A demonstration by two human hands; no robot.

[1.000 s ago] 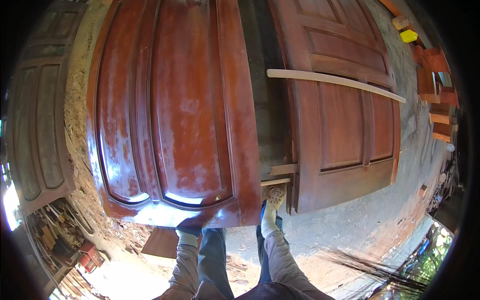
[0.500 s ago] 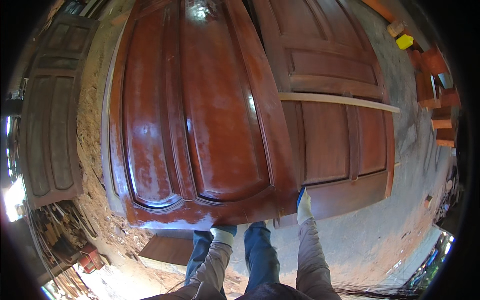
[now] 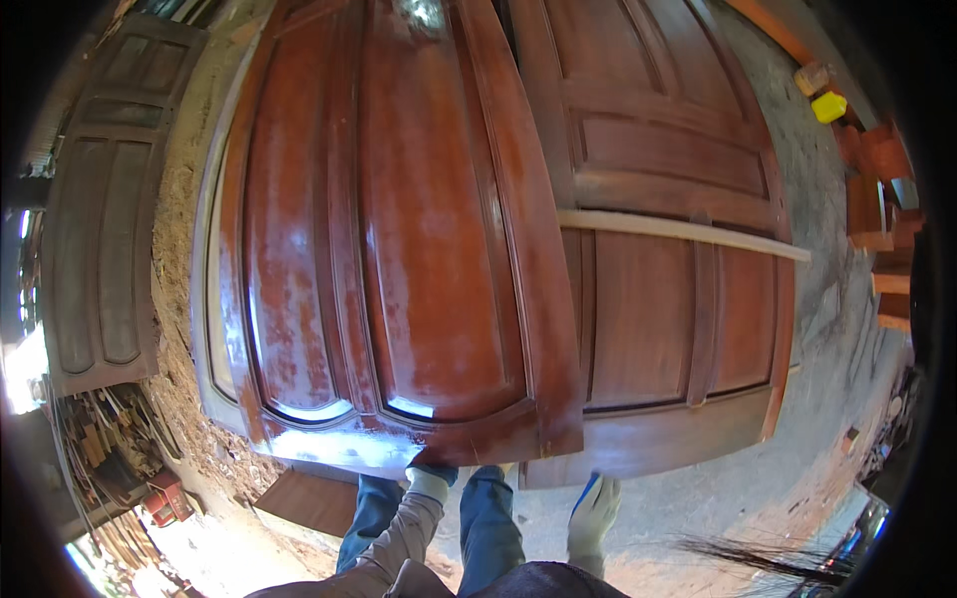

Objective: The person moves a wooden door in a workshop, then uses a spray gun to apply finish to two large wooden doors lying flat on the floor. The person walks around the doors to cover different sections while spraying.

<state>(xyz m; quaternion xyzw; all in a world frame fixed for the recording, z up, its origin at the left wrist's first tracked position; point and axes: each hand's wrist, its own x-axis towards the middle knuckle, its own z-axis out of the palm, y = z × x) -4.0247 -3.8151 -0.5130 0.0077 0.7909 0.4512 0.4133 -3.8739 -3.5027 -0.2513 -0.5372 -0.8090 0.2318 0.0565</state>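
Note:
A glossy reddish-brown panelled door (image 3: 439, 269) lies in front of me, its bottom edge toward me. My left hand (image 3: 429, 483), in a pale glove with blue on its finger side, is closed at that edge; the fingertips are partly hidden by the door. To the right, my right hand (image 3: 595, 516) wears a similar pale and blue glove. It is apart from the wood, just below the corner of a duller brown panelled door (image 3: 648, 319). Its fingers are stretched out close together, and I see nothing held in them.
A pale wooden strip (image 3: 688, 231) crosses the duller door. Beneath the glossy door, a pale panel edge (image 3: 206, 369) shows. A dark door (image 3: 100, 239) stands at the left, near scrap wood (image 3: 105, 448). A brown board (image 3: 307, 503) lies by my legs. Wooden blocks (image 3: 877, 229) and a yellow container (image 3: 828, 107) are far right.
My right hand has come off the glossy door's lower right corner and drawn back toward me. My left hand stays at the bottom edge. The whole view has shifted slightly.

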